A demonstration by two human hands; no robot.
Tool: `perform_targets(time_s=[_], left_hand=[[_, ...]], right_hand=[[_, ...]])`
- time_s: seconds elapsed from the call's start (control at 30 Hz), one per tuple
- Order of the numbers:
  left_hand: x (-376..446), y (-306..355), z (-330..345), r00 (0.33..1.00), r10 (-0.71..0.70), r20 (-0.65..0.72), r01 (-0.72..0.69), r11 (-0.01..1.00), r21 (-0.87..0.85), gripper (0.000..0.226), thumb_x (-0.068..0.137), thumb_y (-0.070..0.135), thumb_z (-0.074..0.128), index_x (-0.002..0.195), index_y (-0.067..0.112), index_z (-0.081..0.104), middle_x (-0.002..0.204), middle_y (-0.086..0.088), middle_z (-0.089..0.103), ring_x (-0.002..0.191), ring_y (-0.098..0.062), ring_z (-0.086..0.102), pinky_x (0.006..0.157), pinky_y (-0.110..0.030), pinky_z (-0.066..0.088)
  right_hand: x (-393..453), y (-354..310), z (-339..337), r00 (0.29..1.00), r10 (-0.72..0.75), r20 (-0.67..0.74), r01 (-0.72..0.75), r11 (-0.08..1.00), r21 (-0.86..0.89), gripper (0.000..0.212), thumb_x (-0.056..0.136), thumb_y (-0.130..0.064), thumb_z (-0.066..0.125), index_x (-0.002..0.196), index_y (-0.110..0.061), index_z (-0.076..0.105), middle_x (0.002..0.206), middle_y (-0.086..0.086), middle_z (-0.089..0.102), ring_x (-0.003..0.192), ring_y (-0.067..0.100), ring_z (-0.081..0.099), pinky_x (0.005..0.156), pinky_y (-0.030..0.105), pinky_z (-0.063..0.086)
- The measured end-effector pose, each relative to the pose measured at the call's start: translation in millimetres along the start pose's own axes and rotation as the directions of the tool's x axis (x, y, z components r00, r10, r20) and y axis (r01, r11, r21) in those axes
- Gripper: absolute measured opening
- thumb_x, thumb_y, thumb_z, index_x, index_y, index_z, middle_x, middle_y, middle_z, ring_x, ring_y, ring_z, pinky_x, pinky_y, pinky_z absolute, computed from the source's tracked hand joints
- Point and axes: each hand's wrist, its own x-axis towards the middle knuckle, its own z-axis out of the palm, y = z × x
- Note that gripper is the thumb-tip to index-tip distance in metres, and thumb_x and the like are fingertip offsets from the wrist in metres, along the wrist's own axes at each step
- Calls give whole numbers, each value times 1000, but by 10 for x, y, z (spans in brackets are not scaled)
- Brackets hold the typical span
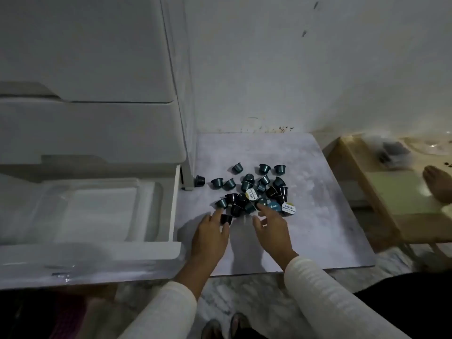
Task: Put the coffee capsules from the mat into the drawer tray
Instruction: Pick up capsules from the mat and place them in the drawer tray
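Both hands' grip apart over the capsules (252,192); drawer tray (97,211) left, perhaps a foot (437,184) right.

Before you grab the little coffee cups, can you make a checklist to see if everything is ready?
1. Drawer pulled open: ok.
2. Tray inside has room: ok, no capsules seen in it.
3. Capsules all on the mat: ok, one stray capsule sits at its left edge.
4. Left hand free: ok, fingers spread beside a black capsule.
5. Right hand free: ok, open at the pile.
6. Whether a capsule is gripped already: cannot tell.
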Motion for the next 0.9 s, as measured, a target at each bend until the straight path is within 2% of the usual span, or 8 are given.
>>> perform_targets(time_s=[0.13, 0.3, 0.43, 0.47, 0.6, 0.7, 0.8, 0.9], left_hand=[[185, 59, 95, 998, -68, 5, 68, 995, -72, 42, 94, 27, 47, 136, 24, 44, 114, -16, 61, 101, -29, 59, 81, -34, 48], [271, 5, 238, 997, -67, -28, 64, 992, -105, 30, 94, 24, 47, 120, 15, 59, 105, -14, 68, 95, -27, 63, 81, -32, 50], [250, -3, 284, 991, -109, -83, 94, 981, -169, 21, 94, 23, 49, 107, 14, 63, 91, -12, 71, 80, -24, 65, 68, -25, 47], [238, -5, 291, 988, -116, -99, 97, 979, -180, 21, 94, 23, 49, 106, 14, 63, 90, -11, 71, 79, -23, 65, 67, -22, 45], [169, 6, 301, 981, -123, -150, 88, 971, -222, 24, 94, 23, 51, 109, 13, 66, 97, -7, 72, 86, -18, 66, 71, -10, 38], [120, -8, 307, 977, -138, -160, 100, 968, -230, 22, 93, 22, 52, 103, 12, 69, 95, -8, 73, 85, -17, 65, 72, -13, 41], [103, -23, 321, 976, -165, -145, 131, 968, -214, 19, 92, 20, 55, 96, 9, 70, 90, -10, 71, 79, -16, 60, 69, -14, 37], [99, -3, 315, 972, -191, -134, 154, 957, -246, 18, 90, 20, 57, 96, 10, 70, 89, -7, 71, 75, -10, 56, 68, -13, 37]], right_hand=[[210, -19, 35, 987, 162, 11, -162, 978, 129, 35, 90, -23, 56, 125, -18, 55, 89, 3, 62, 75, 14, 57, 70, 20, 38], [331, 55, 107, 987, 161, 21, -162, 980, 117, 27, 92, -26, 53, 115, -16, 64, 96, 10, 70, 79, 15, 56, 71, 17, 36], [385, 104, 142, 987, 161, 11, -161, 973, 168, 21, 92, -24, 53, 96, -14, 71, 77, 17, 69, 71, 31, 62, 73, 33, 50], [398, 113, 145, 986, 169, 6, -167, 969, 184, 21, 91, -25, 54, 93, -14, 72, 71, 17, 67, 69, 33, 63, 70, 33, 49], [427, 105, 138, 973, 232, 7, -225, 934, 277, 21, 87, -28, 61, 99, -16, 73, 69, 0, 66, 66, 18, 62, 70, 27, 51], [434, 112, 151, 969, 246, 30, -243, 923, 298, 17, 83, -22, 67, 96, -13, 73, 80, 2, 69, 69, 13, 60, 75, 24, 51], [438, 131, 173, 969, 245, 34, -244, 921, 303, 13, 80, -15, 70, 92, -11, 74, 83, 0, 68, 70, 6, 59, 69, 3, 43], [439, 169, 199, 966, 256, 31, -252, 916, 311, 11, 79, -12, 71, 90, -11, 73, 86, 1, 69, 71, 7, 60, 62, -4, 40]])
